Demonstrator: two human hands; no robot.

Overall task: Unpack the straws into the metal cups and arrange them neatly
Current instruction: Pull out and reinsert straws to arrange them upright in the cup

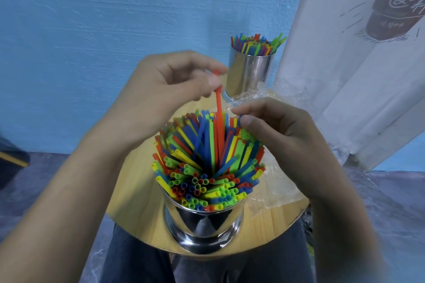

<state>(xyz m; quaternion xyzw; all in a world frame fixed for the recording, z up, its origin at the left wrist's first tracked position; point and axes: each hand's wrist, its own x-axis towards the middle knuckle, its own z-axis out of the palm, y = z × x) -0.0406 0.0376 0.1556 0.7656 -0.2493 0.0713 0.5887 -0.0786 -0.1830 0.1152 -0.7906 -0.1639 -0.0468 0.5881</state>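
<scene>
1. Near cup [202, 225]: shiny metal, upright, close to the front edge of the round wood table [138, 195]. It is packed w/ mixed-colour straws [207, 167] fanning out past its rim.
2. L hand [161, 94]: above the near cup, back-left of it. Thumb and fingertips pinch an orange straw [219, 122] near its top. The straw stands taller than the rest, lower end down among them.
3. R hand [282, 135]: over the near cup's back-right rim, fingers curled, tips at the straw ends. Can't tell if it grips one.
4. Far cup [248, 73]: behind the near cup, at the table's back edge, also full of straws.
5. Clear wrap [276, 190]: right of the near cup, crumpled, reaching the table's right edge.
6. Bare wood shows left of the near cup.
7. Curtain [345, 76]: hangs right of the far cup.
</scene>
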